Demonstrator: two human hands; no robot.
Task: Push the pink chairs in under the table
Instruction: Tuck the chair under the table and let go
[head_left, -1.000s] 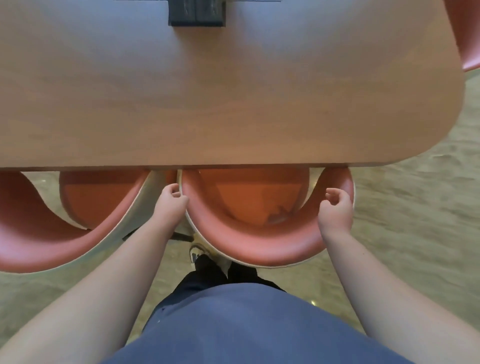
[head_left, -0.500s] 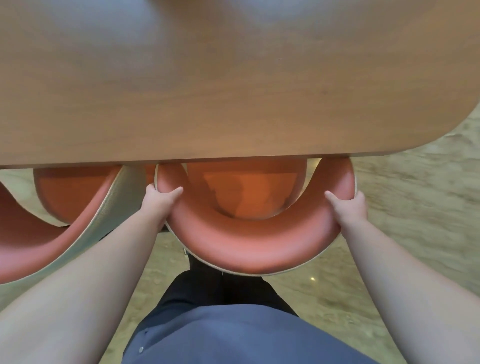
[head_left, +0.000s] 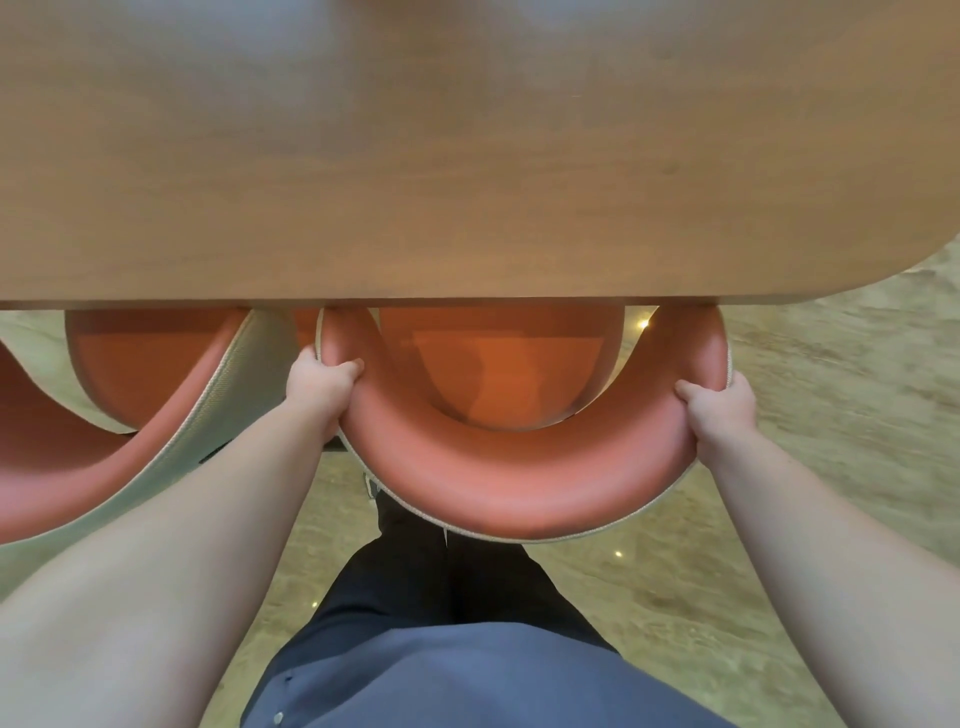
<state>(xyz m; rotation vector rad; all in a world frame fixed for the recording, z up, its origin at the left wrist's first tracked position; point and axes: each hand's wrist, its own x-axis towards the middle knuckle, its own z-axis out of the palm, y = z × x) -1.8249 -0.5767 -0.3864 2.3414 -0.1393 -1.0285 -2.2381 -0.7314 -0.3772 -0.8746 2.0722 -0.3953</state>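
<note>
Currently: left hand (head_left: 319, 387) and right hand (head_left: 719, 410) clasp pink chair (head_left: 519, 483) backrest | seat front hidden under bench (head_left: 467, 156) | second chair (head_left: 104, 415) cropped left of it.

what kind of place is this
Probably a cafe, canteen or office lounge, though that is a guess: a long wooden table with rounded corners, matching pink tub chairs lined up side by side, and a polished stone-look floor.

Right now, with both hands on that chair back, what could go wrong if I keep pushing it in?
1. The left hand sits in the narrow gap beside the neighbouring chair; it could get pinched.
2. Both arm tips of the chair already meet the table edge and may catch.
3. The right hand could be squeezed there too.
</note>
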